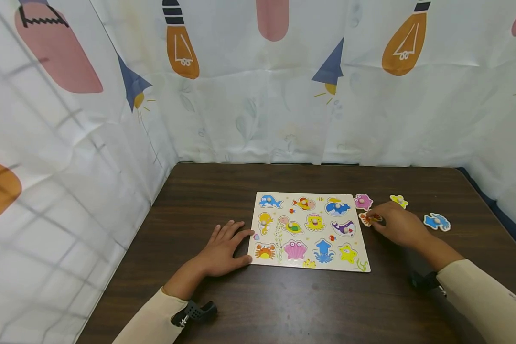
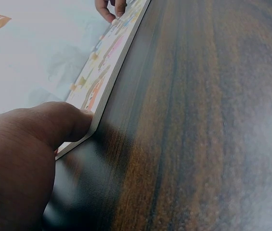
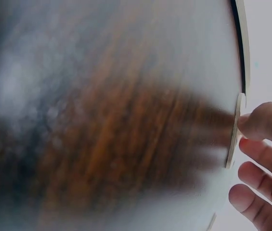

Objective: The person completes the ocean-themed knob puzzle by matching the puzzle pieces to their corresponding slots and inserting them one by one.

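A white wooden peg puzzle board [image 1: 303, 197] with colourful sea animals lies on the table. My left hand [image 1: 223, 251] rests at its left side, fingers spread, with fingertips and thumb touching the edge; the left wrist view shows the thumb [image 2: 66, 122] at the board's corner. Just right of the board, my right hand [image 1: 397, 224] pinches a small orange-and-red puzzle piece [image 1: 364, 219] between thumb and index finger. In the right wrist view that piece [image 3: 234, 139] appears edge-on and its picture is hidden. The other fingers of that hand are loosely bent.
Near the right hand lie a pink piece [image 1: 363, 201] by the board's upper right corner, a yellow star-like piece [image 1: 399, 201] behind the hand, and a blue fish-like piece [image 1: 437, 221] farther right. A patterned white curtain [image 1: 258, 119] borders the dark wooden table [image 1: 215, 186].
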Motion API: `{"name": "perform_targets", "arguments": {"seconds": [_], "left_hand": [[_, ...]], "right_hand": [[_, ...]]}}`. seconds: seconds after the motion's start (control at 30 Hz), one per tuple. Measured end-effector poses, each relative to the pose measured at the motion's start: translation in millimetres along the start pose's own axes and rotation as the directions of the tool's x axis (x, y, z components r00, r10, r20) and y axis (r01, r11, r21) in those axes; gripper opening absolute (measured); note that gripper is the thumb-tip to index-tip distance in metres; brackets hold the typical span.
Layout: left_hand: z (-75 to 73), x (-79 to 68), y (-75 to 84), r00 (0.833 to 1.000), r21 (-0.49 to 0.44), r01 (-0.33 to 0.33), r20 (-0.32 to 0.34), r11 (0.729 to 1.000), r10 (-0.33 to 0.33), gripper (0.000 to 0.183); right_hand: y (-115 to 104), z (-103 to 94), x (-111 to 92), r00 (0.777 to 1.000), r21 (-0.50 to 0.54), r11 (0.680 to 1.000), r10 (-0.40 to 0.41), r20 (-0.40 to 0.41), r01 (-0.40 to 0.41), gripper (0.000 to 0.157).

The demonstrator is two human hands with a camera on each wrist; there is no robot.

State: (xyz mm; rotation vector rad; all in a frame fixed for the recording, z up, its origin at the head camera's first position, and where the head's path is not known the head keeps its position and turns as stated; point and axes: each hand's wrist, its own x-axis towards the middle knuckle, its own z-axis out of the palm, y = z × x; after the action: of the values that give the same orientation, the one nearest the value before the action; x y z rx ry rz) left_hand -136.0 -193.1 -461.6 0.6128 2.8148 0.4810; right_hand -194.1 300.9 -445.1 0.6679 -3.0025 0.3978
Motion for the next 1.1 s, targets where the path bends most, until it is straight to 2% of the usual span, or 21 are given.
{"name": "perform_targets", "arguments": {"seconds": [0.2,0.63,0.87,1.1], "left_hand": [[-0.5,-0.3,-0.2,1.000,0.005,-0.005,-0.004,1.000,0.005,0.069],[0.7,0.0,-1.4,1.000,0.005,-0.010,-0.008,1.000,0.010,0.069],[1.3,0.5,-1.3,1.000,0.006,-0.008,-0.007,1.000,0.008,0.069],[0.2,0.5,-0.8,1.000,-0.001,0.000,0.003,1.000,0.000,0.069]], "right_hand": [[3.9,-0.4,0.3,1.000,-0.003,1.000,-0.016,-0.014,0.016,0.019],[3.1,-1.7,-3.1,1.000,0.012,1.000,0.025,0.000,-0.025,0.013],[-0.7,-3.8,-4.6,0.999,0.023,0.999,0.048,0.009,-0.049,0.010],[-11.1,-7.2,-6.3,0.999,0.024,0.999,0.028,-0.017,-0.028,0.012]]}}
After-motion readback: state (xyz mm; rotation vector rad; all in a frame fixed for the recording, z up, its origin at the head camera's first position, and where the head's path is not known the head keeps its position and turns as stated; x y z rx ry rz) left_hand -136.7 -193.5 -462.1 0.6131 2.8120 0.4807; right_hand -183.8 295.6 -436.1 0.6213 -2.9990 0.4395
